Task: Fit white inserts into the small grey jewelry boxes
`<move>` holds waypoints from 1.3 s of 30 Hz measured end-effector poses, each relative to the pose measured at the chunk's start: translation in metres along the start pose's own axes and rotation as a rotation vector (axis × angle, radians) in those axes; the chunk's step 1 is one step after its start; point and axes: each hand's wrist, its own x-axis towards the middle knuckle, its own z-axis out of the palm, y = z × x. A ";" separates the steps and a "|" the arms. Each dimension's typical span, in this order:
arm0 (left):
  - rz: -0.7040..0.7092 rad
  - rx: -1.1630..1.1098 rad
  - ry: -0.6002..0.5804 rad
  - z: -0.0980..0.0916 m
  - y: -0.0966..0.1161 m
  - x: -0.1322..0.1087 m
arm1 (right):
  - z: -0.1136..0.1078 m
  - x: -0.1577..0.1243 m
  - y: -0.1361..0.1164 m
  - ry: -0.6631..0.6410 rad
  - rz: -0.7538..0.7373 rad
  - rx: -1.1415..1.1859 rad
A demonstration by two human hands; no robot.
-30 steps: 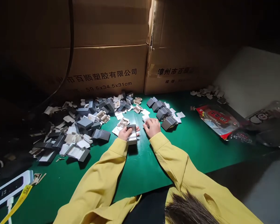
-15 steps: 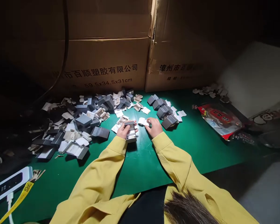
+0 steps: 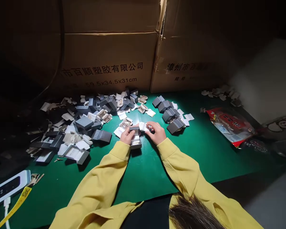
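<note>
My left hand is closed around a small dark grey box, opened up so its white inside shows. In my right hand a small white folded card piece is pinched, its left end touching or very near the box's upper edge. Just left of my left hand, loose white card inserts lie on the green table. More grey boxes and inserts form a heap to the left. Several grey boxes with white flaps sticking out stand in a row right of my right hand.
Large cardboard cartons wall off the back. At the right lies a red and clear plastic packet, with card scraps behind it. A white device with a cable and a yellow strap sits at the front left.
My right hand has brought the white card piece left, up against the box. The box in my left hand has tilted and its lid stands more upright. The view has shifted slightly.
</note>
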 end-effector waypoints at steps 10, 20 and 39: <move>-0.012 0.110 -0.034 0.004 0.007 -0.006 | 0.003 -0.001 -0.001 -0.049 -0.014 -0.013; -0.003 0.090 -0.031 0.006 0.011 -0.011 | 0.002 -0.002 0.005 0.027 -0.041 -0.096; -0.056 0.223 -0.192 0.002 0.022 -0.013 | 0.000 -0.003 -0.002 -0.051 -0.063 -0.011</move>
